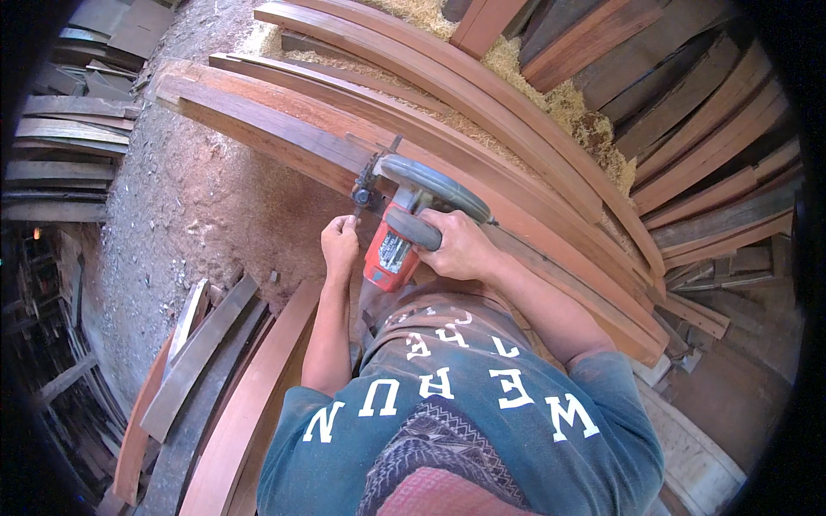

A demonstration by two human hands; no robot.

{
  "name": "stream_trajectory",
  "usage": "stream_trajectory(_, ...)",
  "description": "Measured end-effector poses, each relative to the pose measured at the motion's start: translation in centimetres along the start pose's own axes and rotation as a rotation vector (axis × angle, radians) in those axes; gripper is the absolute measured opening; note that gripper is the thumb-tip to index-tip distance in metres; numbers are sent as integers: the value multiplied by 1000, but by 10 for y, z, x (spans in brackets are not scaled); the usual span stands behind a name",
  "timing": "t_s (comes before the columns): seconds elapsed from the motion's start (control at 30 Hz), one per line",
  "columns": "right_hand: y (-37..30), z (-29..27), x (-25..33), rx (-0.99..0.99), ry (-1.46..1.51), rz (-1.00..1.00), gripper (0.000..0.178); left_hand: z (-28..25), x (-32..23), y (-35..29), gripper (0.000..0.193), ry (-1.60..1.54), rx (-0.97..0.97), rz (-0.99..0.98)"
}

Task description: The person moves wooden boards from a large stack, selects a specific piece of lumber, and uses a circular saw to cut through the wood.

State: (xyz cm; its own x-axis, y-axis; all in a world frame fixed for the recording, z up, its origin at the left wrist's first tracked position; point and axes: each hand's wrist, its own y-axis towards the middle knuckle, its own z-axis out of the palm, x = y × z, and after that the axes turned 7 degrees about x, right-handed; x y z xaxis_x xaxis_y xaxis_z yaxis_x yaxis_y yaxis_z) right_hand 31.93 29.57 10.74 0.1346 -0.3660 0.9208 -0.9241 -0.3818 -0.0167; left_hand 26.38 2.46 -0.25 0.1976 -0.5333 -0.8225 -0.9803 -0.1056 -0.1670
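Observation:
A circular saw with a red motor housing and a grey blade guard sits on a long reddish-brown plank. My right hand is wrapped round its dark rear handle. On the saw's left side, my left hand is closed, fingertips pinching the end of a thin guide bar that juts from the saw's base. The blade is hidden by the guard and the wood. The plank's uncut-looking dark top runs away to the upper left.
More long planks lie parallel beyond the saw, with pale wood shavings among them. Stacked boards stand at the right, others at the far left. Loose boards lie at lower left on the dusty ground.

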Motion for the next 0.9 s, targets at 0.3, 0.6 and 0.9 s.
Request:
stream_trajectory(0.3, -1, -1, 4, -10, 20, -4, 26, -3, -4, 0, 25, 4, 11, -2)
stream_trajectory(0.6, 0, 1, 2, 5, 24, 21, 28, -3, 0, 4, 24, -11, 16, 4)
stream_trajectory(0.9, 1, 1, -1, 17, 23, 17, 31, -4, 1, 5, 24, -18, 12, -13)
